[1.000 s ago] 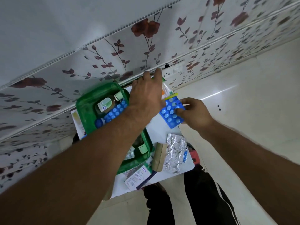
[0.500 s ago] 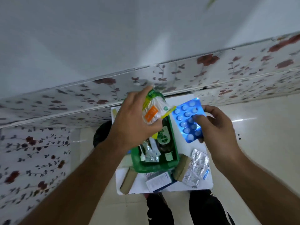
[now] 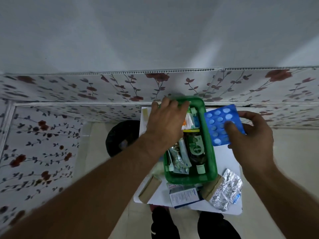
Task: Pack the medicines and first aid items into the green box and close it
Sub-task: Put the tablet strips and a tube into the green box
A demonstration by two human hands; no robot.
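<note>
Since half a second ago, the left hand [image 3: 166, 123] has lowered the pack of cotton swabs [image 3: 188, 121] into the far end of the green box [image 3: 209, 152], where its fingers now curl over the pack. Just nearer than that hand, a dark green bottle [image 3: 196, 150] lies lengthwise in the box beside some tubes [image 3: 181, 157]. The box sits on a white bench [image 3: 224, 156] between the two hands. The right hand [image 3: 250, 135] pinches a blue pill strip [image 3: 222, 124], thumb on its face and fingers behind, holding it tilted just right of the box rim. Below the right hand lies a crumpled silver pill strip [image 3: 226, 190]. Nearer than the box rest a white and blue carton [image 3: 183, 195] and a brown roll [image 3: 149, 188]. Flowered wall panels [image 3: 69, 88] stand beyond both hands.
</note>
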